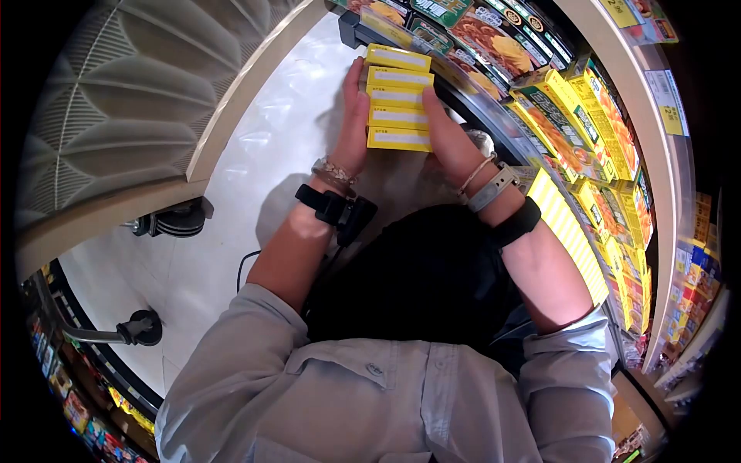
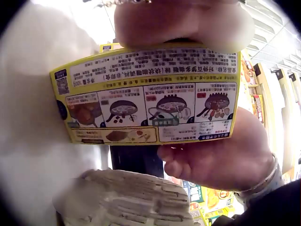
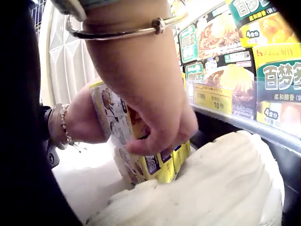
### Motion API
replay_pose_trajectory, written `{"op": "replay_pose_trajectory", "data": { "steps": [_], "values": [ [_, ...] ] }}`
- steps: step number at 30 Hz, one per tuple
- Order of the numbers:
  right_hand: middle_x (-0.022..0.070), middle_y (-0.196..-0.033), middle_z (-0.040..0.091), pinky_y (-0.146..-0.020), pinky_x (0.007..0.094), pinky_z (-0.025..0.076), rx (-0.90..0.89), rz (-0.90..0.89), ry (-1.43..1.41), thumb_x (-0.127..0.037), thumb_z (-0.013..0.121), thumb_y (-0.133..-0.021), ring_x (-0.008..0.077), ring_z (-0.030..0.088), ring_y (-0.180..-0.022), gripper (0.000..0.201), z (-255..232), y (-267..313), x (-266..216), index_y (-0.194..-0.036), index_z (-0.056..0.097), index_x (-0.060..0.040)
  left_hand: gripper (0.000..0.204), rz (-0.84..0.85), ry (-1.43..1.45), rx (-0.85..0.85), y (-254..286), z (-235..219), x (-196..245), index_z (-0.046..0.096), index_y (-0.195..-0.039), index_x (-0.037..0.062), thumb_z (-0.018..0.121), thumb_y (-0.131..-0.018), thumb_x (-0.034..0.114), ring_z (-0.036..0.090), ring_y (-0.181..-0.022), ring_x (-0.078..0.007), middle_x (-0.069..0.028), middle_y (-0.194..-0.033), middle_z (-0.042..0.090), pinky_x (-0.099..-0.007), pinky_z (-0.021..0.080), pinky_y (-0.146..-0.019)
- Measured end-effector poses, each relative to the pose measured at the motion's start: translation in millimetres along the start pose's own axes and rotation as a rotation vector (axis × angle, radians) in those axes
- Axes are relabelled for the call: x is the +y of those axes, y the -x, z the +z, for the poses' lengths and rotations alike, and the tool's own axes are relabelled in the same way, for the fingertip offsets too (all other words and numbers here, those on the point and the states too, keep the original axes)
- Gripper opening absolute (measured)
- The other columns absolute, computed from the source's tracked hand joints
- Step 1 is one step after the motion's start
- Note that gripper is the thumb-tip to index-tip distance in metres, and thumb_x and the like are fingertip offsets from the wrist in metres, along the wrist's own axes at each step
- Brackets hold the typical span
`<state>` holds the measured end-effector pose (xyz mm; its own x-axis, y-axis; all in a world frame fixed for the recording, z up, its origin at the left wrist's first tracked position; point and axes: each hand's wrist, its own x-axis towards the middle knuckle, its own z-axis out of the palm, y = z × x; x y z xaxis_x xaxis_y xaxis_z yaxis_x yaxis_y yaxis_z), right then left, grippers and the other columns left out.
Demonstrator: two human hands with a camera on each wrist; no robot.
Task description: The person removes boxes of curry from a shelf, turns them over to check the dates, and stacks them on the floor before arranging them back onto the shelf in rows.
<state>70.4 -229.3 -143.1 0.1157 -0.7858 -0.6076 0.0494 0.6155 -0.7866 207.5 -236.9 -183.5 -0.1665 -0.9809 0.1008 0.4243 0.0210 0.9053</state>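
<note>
Between my two hands is a row of several yellow curry boxes (image 1: 399,96), their narrow white-labelled sides facing up in the head view. My left hand (image 1: 352,127) holds the row from the left side. On the opposite side my right hand (image 1: 451,135) grips it, thumb along the box edges. The left wrist view shows the printed back of one curry box (image 2: 150,99) with cooking pictures, the left hand (image 2: 183,23) blurred across its upper edge. Curled fingers of the right hand (image 3: 164,129) lie over the boxes in the right wrist view.
Shelves on the right hold more yellow curry boxes (image 1: 559,123) and dark curry boxes (image 1: 494,35) behind a clear price rail (image 3: 225,103). A white shoe (image 3: 202,183) is close beside the held boxes. A patterned panel (image 1: 139,85) with a caster (image 1: 177,218) stands left on the pale floor (image 1: 255,170).
</note>
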Motion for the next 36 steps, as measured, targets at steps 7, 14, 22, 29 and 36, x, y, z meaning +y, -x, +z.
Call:
{"op": "replay_pose_trajectory", "data": {
  "steps": [7, 14, 22, 29, 36],
  "values": [
    [0.0074, -0.115, 0.053, -0.088, 0.0283, 0.043, -0.126, -0.131, -0.482, -0.049, 0.031, -0.091, 0.0163, 0.054, -0.101, 0.053, 13.5, 6.7, -13.9, -0.12, 0.044, -0.0068, 0.059, -0.009, -0.007, 0.039, -7.2, 0.0, -2.4, 0.018, -0.136, 0.0114, 0.026, -0.091, 0.048, 0.033, -0.123, -0.0192, -0.0087, -0.136, 0.029, -0.0328, 0.029, -0.1],
    [0.008, -0.114, 0.055, -0.086, 0.0309, 0.045, -0.142, -0.063, -0.536, -0.051, 0.032, -0.09, 0.0182, 0.056, -0.099, 0.055, 15.9, 6.5, -15.1, -0.121, 0.043, -0.0062, 0.054, -0.106, 0.159, 0.03, -8.6, -6.7, -9.0, 0.023, -0.133, 0.006, 0.028, -0.093, 0.043, 0.04, -0.116, -0.0191, -0.0117, -0.129, 0.037, -0.0313, 0.036, -0.096],
    [0.0079, -0.115, 0.051, -0.087, 0.0326, 0.043, -0.223, -0.091, -0.641, -0.049, 0.037, -0.089, 0.0186, 0.052, -0.102, 0.053, 5.8, 15.0, -3.2, -0.12, 0.04, -0.0059, 0.05, -0.316, 0.252, -0.084, -7.2, 1.5, 4.2, 0.028, -0.133, 0.0095, 0.025, -0.094, 0.042, 0.043, -0.114, -0.0182, -0.0096, -0.128, 0.04, -0.0304, 0.036, -0.095],
    [0.0123, -0.12, 0.042, -0.091, 0.0299, 0.038, 0.026, -0.043, -0.403, -0.055, 0.045, -0.083, 0.0186, 0.045, -0.108, 0.073, -3.6, 7.6, 2.9, -0.127, 0.023, -0.0005, 0.051, -0.402, 0.211, -0.116, -21.2, -3.3, -3.2, 0.03, -0.132, 0.0072, 0.028, -0.094, 0.041, 0.041, -0.115, -0.017, -0.0089, -0.129, 0.04, -0.0285, 0.033, -0.096],
    [0.0161, -0.122, 0.04, -0.093, 0.027, 0.034, 0.129, -0.161, -0.266, -0.054, 0.048, -0.082, 0.0206, 0.041, -0.112, 0.083, -5.5, 5.9, 3.4, -0.131, 0.012, 0.0033, 0.048, -0.311, 0.2, -0.063, -16.9, -24.0, -10.0, 0.027, -0.134, 0.0063, 0.031, -0.093, 0.03, 0.036, -0.121, -0.0224, -0.0129, -0.133, 0.036, -0.033, 0.027, -0.101]
  ]
}}
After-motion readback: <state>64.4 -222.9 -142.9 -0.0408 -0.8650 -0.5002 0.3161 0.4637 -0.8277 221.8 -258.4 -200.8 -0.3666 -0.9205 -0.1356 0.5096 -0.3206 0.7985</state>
